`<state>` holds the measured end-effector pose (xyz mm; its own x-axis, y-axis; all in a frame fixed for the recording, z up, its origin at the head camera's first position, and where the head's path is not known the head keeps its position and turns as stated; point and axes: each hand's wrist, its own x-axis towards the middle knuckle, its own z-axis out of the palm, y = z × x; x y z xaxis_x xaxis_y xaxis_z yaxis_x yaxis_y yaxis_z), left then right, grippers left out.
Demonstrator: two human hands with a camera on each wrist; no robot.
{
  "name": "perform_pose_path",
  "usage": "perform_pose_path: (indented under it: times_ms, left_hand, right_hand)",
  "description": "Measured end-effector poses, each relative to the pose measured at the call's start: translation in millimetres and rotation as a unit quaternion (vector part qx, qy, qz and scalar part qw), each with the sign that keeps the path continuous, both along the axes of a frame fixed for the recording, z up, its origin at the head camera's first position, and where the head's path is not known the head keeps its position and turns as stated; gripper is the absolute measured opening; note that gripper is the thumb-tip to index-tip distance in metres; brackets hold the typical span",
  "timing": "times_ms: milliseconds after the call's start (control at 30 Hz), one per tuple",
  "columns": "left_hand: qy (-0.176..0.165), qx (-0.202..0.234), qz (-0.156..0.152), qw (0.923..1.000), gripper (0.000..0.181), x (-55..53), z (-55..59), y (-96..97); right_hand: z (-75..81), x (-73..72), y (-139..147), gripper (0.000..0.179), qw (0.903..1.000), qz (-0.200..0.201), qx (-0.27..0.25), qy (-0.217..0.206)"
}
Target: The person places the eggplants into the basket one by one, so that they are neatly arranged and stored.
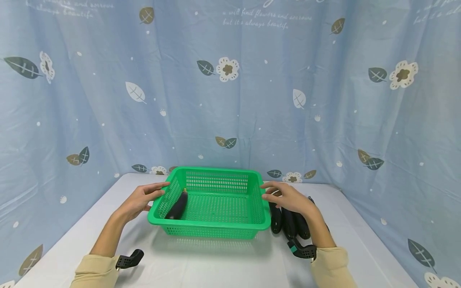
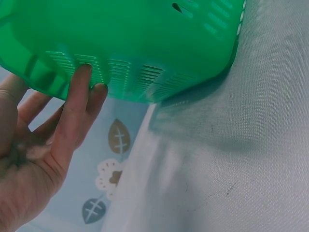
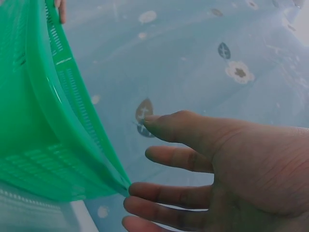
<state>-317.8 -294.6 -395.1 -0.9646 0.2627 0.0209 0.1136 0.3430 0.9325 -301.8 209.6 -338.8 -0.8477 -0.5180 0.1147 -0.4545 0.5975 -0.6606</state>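
Note:
A green plastic basket [image 1: 209, 225] with slotted walls stands on the table between both hands. Inside, along its left wall, lies one dark eggplant [image 1: 179, 206] with its stem end pointing away. My left hand [image 1: 138, 200] is at the left rim; in the left wrist view its nearly straight fingers [image 2: 77, 94] touch the outer slotted wall from below the rim. My right hand [image 1: 288, 197] is at the right rim with fingers spread and nothing in its grasp. In the right wrist view its fingertips [image 3: 133, 203] lie right by the basket's corner.
Several more eggplants [image 1: 289, 224] lie side by side on the white table [image 1: 216, 268], right of the basket and partly hidden under my right hand and forearm. A blue curtain [image 1: 259, 108] with leaves and flowers encloses the back and sides. Black devices [image 1: 130, 259] sit at both wrists.

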Motion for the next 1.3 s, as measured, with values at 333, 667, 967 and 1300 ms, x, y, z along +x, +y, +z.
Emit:
perform_pose_path:
  times_ms: [333, 667, 967, 1300]
  left_hand:
    - [0.002, -0.005, -0.004, 1.0, 0.06, 0.4, 1.4, 0.9]
    - [0.003, -0.009, 0.002, 1.0, 0.059, -0.1, -0.4, 0.4]
    - [0.001, -0.012, 0.004, 0.9999, 0.059, -1.0, 0.1, 0.6]
    - [0.0, 0.001, 0.001, 1.0, 0.06, 1.1, 2.0, 1.1]
  right_hand:
    - [1.9, -1.7, 15.6, 0.05, 0.9993, -0.035, -0.007, -0.013]
    - [0.7, -3.4, 34.8, 0.05, 0.9983, -0.058, 0.004, -0.009]
    - [3.2, -2.7, 54.0, 0.052, 0.9957, -0.093, 0.006, 0.001]
    - [-2.8, -6.5, 71.2, 0.054, 0.9886, -0.142, 0.046, 0.019]
